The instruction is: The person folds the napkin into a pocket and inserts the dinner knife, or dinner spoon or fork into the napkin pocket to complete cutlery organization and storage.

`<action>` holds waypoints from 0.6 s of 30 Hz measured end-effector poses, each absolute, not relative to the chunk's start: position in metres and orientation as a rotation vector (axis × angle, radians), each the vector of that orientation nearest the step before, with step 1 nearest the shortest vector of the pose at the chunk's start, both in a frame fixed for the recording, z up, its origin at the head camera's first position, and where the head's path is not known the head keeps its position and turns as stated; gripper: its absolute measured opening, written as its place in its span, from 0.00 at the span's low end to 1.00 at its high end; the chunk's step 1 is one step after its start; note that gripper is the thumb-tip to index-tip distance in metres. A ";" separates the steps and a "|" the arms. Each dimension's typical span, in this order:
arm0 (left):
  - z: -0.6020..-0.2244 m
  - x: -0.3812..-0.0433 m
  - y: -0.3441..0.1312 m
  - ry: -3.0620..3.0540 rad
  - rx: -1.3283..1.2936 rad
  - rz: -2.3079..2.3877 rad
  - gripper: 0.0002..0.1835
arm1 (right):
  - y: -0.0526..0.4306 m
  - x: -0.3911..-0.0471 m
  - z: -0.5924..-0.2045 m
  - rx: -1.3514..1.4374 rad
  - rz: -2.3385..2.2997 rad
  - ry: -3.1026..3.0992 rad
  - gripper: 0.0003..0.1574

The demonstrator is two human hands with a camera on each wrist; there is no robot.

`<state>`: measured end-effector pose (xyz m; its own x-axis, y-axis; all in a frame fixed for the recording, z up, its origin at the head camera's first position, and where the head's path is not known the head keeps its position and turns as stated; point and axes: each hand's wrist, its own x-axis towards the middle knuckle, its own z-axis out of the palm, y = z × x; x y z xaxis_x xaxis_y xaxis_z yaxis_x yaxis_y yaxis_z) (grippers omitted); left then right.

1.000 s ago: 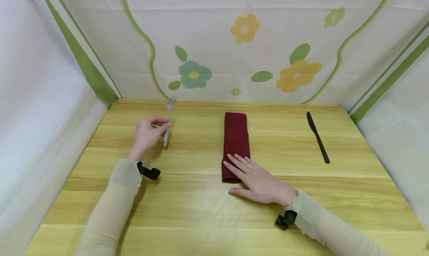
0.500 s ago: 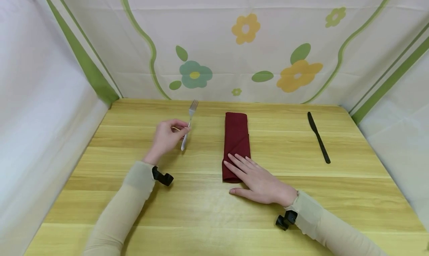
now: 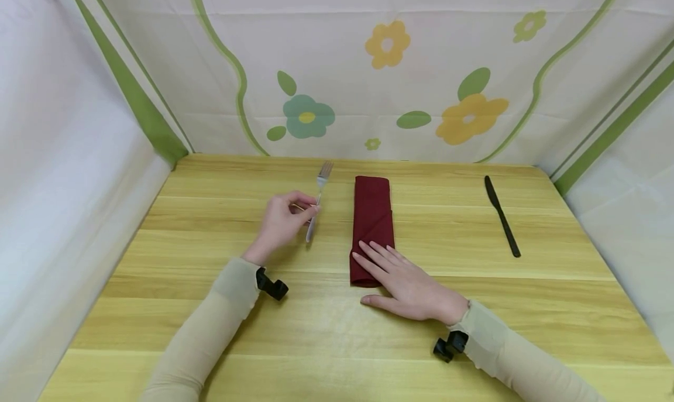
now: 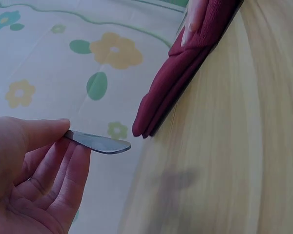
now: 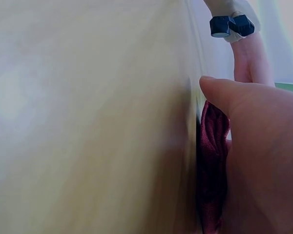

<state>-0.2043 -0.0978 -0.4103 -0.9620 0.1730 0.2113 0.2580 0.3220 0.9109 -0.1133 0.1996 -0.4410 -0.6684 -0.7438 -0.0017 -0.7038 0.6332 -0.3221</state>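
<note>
A silver fork (image 3: 322,177) is pinched between the thumb and fingers of my left hand (image 3: 284,217), its tines pointing to the back of the table. In the left wrist view the end of the fork's handle (image 4: 101,143) juts out past the thumb, raised above the tabletop. To the right of the fork lies a folded dark red cloth napkin (image 3: 371,206), lengthwise from front to back. My right hand (image 3: 408,285) rests on its near end with the fingers straight and spread; the thumb lies off the napkin. From the right wrist, the napkin's layered edge (image 5: 212,165) shows beneath the palm.
A black knife (image 3: 502,216) lies on the right part of the wooden table (image 3: 295,343), slanting, its handle end toward me. Behind the table hangs a white cloth (image 3: 337,51) printed with flowers, and white cloth also closes off both sides.
My left hand has carried the fork rightward and slightly nearer to me, close to the napkin's left side. The right hand stays flat on the napkin, and the knife has not moved.
</note>
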 end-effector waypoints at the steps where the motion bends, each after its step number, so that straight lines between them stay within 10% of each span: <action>1: -0.411 -0.204 -0.095 -2.489 -0.411 -1.749 0.05 | 0.200 -0.113 -0.441 -1.208 -0.450 2.715 0.51; 18: -0.409 -0.187 -0.053 -2.446 -0.573 -1.842 0.04 | 0.216 -0.156 -0.403 -0.694 -1.392 2.636 0.35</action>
